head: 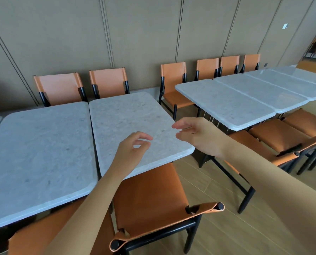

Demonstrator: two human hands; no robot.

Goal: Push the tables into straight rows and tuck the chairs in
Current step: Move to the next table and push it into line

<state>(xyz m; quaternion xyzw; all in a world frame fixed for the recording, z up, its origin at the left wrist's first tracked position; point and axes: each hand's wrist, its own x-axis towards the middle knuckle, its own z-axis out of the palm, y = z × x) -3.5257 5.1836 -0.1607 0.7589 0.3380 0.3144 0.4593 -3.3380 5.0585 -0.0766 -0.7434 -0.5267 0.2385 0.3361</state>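
Observation:
Two grey stone-topped tables stand side by side in front of me: the left table [39,150] and the right table [131,118], which sits slightly skewed. My left hand [131,151] hovers over the right table's near edge with fingers loosely curled, holding nothing. My right hand [199,137] hangs just off that table's right corner, fingers relaxed and empty. An orange leather chair [153,196] with a black frame sits partly under the right table, directly below me. A second row of tables [225,102] runs off to the right.
Orange chairs [59,87] line the brown panelled wall behind the tables. More orange chairs [278,137] sit on the near side of the right-hand row. A gap of wooden floor [217,184] separates the two table groups.

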